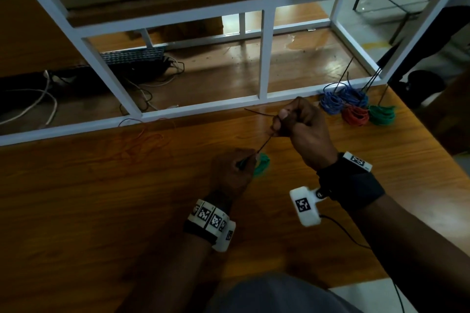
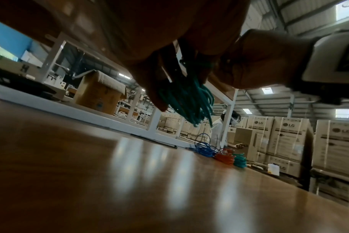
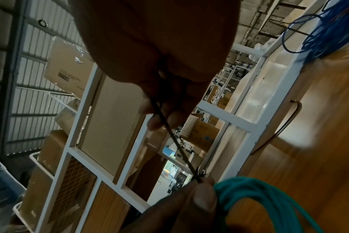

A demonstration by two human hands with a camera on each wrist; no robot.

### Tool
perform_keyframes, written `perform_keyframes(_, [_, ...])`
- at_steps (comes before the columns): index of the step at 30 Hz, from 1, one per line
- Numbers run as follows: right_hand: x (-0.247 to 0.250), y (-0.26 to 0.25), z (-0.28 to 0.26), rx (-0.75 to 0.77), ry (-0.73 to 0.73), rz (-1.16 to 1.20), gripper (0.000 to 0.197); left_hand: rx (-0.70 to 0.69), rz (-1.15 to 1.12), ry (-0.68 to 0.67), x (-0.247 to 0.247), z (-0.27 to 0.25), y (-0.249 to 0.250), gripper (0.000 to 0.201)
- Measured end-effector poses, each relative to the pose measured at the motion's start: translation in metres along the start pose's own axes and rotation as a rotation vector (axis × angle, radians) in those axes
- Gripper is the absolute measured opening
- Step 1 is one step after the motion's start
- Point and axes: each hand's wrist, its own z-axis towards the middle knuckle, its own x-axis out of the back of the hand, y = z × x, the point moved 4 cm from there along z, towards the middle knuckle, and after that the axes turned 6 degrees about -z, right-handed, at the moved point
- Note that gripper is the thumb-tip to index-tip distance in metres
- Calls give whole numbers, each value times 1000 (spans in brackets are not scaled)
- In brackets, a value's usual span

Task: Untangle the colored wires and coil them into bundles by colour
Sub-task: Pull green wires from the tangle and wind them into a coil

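Observation:
A green wire coil (image 1: 262, 168) hangs from my left hand (image 1: 250, 160) just above the wooden table (image 1: 114, 211); in the left wrist view its loops (image 2: 187, 100) dangle below my curled fingers (image 2: 149, 89). A thin black tie (image 1: 264, 143) runs taut from that coil up to my right hand (image 1: 278, 122), which pinches it, its free end sticking out to the left. The right wrist view shows the black tie (image 3: 177, 145) stretched from my right fingertips (image 3: 155, 124) down to the green coil (image 3: 259, 197) under my left thumb (image 3: 201, 198).
Finished coils lie at the table's far right: blue (image 1: 333, 103), red (image 1: 354, 115), green (image 1: 382, 114). A loose thin red wire (image 1: 150, 138) sprawls at the far edge, left of my hands. A white metal frame (image 1: 263, 58) borders the table's far side. A person (image 2: 219, 130) stands beyond.

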Motion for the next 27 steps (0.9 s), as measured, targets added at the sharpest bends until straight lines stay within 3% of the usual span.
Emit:
perform_keyframes(4, [-5, -5, -8, 40, 7, -137, 22, 35, 68, 16, 10, 15, -4, 26])
perform_keyframes(7, [-8, -7, -20, 66, -31, -263, 21, 23, 42, 46, 10, 10, -18, 43])
perform_keyframes(13, [-16, -6, -39, 111, -42, -293, 16, -306, 248, 80, 20, 10, 8, 27])
perform_keyframes(15, [-11, -4, -42, 95, -121, -267, 10, -425, 315, 51, 25, 13, 11, 20])
perform_keyframes(18, [2, 11, -47, -195, -312, -153, 30, -578, 398, -4, 28, 12, 18, 12])
perform_keyframes(21, [15, 22, -48, -451, -284, -235, 49, -734, 402, -64, 15, 7, 20, 10])
perform_keyframes(24, [6, 30, -50, -586, -391, -394, 44, -837, 411, -120, -8, 2, 25, 12])
perform_keyframes(27, [-5, 39, -54, -608, -403, -271, 29, -899, 412, -117, -14, 6, 32, 12])
